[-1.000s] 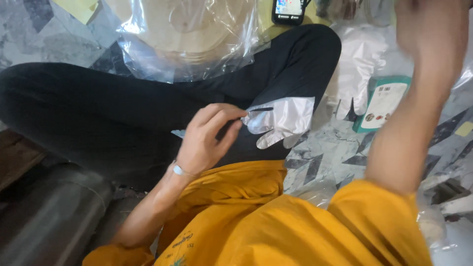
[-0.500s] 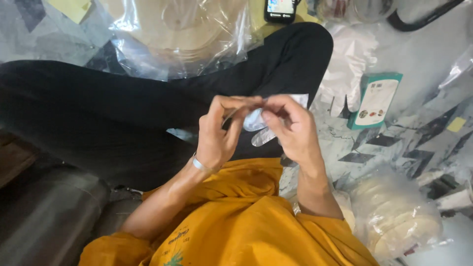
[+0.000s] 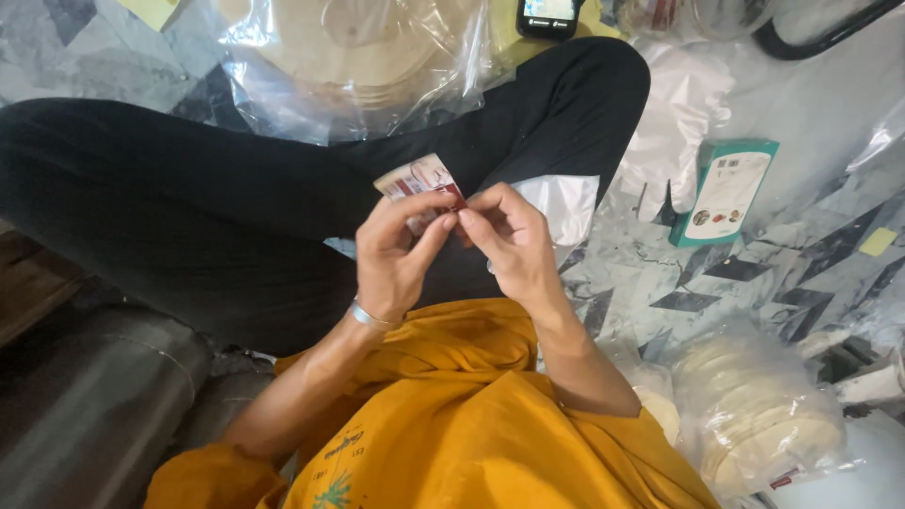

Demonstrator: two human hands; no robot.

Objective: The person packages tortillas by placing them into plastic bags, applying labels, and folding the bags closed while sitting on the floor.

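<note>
My left hand (image 3: 401,250) and my right hand (image 3: 504,240) meet in front of my chest, above my crossed leg in black trousers. Both pinch a small flat red and white sachet (image 3: 419,177) between thumb and fingers; its upper part sticks up above the fingertips. A thin metal bangle circles my left wrist. Behind my right hand a white plastic glove (image 3: 564,203) lies on my leg.
A clear bag of round flat discs (image 3: 349,57) lies beyond my knee, another bag of discs (image 3: 764,419) at lower right. A teal and white box (image 3: 724,191), more white gloves (image 3: 674,113) and a phone (image 3: 550,14) lie on the patterned plastic-covered floor.
My right arm came down from the upper right and joined the left hand. The sachet now stands up between both hands' fingertips.
</note>
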